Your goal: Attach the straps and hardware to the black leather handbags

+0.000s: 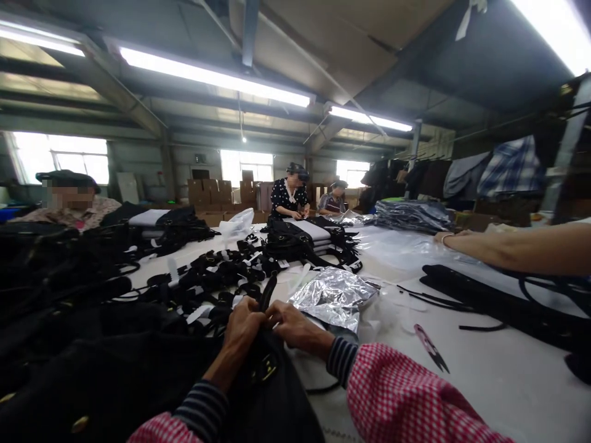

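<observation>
My left hand (242, 326) and my right hand (295, 326) meet at the near middle of the table, both with fingers curled onto a black bag (272, 394) lying in front of me. Between the two hands a black strap (268, 289) rises from the bag, pinched by the fingertips. A brass-coloured buckle (265, 368) shows on the bag just below my hands. Right beside my right hand lies a crumpled silver foil bag (335, 295).
Piles of black bags and straps (203, 277) cover the left and middle of the white table (508, 375). Thread snips (431, 347) lie to the right. A co-worker's bare arm (512, 249) reaches in from the right over black straps. Other people sit at the left and far end.
</observation>
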The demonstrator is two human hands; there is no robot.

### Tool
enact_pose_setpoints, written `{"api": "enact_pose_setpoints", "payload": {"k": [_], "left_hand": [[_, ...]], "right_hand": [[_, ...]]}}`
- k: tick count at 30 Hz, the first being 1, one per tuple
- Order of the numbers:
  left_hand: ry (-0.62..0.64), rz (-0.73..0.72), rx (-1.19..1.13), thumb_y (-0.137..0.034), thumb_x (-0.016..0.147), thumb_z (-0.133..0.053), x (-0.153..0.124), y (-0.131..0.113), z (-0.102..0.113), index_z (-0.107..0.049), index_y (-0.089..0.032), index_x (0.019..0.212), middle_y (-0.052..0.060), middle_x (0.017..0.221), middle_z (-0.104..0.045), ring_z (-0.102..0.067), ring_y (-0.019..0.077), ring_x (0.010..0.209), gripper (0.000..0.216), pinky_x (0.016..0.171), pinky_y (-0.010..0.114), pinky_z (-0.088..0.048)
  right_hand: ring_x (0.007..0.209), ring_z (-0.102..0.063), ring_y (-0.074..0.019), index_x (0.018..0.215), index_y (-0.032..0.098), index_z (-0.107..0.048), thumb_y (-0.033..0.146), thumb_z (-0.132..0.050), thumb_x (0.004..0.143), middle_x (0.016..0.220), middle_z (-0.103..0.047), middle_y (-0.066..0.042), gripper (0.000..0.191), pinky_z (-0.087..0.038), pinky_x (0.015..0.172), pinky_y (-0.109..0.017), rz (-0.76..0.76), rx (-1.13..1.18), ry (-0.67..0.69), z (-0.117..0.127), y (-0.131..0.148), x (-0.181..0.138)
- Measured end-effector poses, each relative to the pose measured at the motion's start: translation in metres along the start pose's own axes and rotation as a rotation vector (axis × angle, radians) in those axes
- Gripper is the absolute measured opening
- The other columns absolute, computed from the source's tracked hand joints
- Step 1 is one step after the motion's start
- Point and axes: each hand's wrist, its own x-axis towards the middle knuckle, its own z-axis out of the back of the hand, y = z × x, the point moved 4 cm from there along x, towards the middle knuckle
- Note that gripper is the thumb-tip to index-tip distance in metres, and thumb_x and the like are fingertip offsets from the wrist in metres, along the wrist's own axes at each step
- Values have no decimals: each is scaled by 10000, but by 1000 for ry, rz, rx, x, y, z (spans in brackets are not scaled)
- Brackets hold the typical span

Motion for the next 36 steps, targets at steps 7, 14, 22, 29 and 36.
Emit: {"api": "enact_pose_setpoints", "payload": {"k": [7, 14, 22, 29, 36], "left_hand": [[-44, 38, 1, -509, 907, -454, 4, 5, 1, -622, -214, 903, 97, 945, -739, -697, 303, 955, 339, 746, 351, -482], [-48, 33, 93, -512, 923, -429, 1, 2, 5, -687, -187, 874, 158, 1017, -742, -686, 333, 1024, 418, 787, 358, -471], [-186, -23, 54, -444, 972, -353, -8, -19, 24, -676, -200, 871, 138, 956, -739, -681, 309, 973, 418, 765, 343, -428], [-230, -46, -29, -433, 973, -422, -8, -25, 30, -647, -185, 789, 60, 794, -692, -641, 216, 797, 382, 663, 271, -379], [-221, -20, -49, -423, 966, -449, -5, -21, 29, -670, -160, 782, 60, 750, -657, -620, 203, 741, 389, 631, 267, -361]], "right_hand": [[460, -444, -71, 1152, 181, -527, 192, -653, 682, 634, -510, 101, 486, -278, 430, -190, -111, 465, -54, -11, -19, 5], [477, -454, -64, 982, 132, -630, 216, -671, 741, 647, -560, 50, 258, -262, 429, -196, -134, 536, -39, -17, -28, 7], [540, -449, -67, 806, 155, -587, 400, -672, 849, 671, -503, 46, 264, -290, 461, -189, -72, 544, 38, -14, -6, -8], [497, -396, -65, 803, 180, -546, 484, -755, 771, 612, -437, 80, 370, -288, 454, -189, -108, 696, 66, -16, 0, -7], [447, -371, -57, 803, 164, -603, 546, -742, 784, 561, -475, 77, 407, -253, 435, -197, -41, 545, 50, -10, 2, -6]]}}
